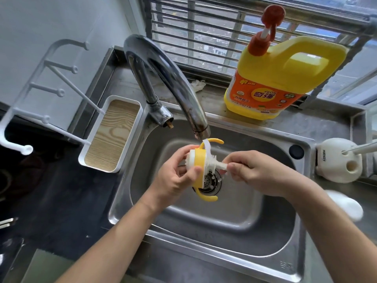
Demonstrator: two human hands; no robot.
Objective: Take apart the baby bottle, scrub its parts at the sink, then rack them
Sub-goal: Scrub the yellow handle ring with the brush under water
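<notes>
Yellow collar (199,160) pinched in your left hand (173,180); your right hand (257,172) grips the brush (219,166); beyond both, jug (285,78) reads KEON.

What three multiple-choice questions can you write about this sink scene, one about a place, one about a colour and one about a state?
1. Where does the soap jug stand?
A. on the floor
B. on the ledge behind the sink
C. on the drying rack

2. What colour is the bottle ring in the left hand?
A. yellow
B. blue
C. green

3. What is the right hand doing?
A. hanging open
B. turning the tap
C. gripping the brush

Answers:
1 B, because the jug stands on the steel ledge at the back of the sink.
2 A, because the ring is plainly yellow.
3 C, because the right hand pinches the brush handle and the brush head is inside the ring.
</notes>
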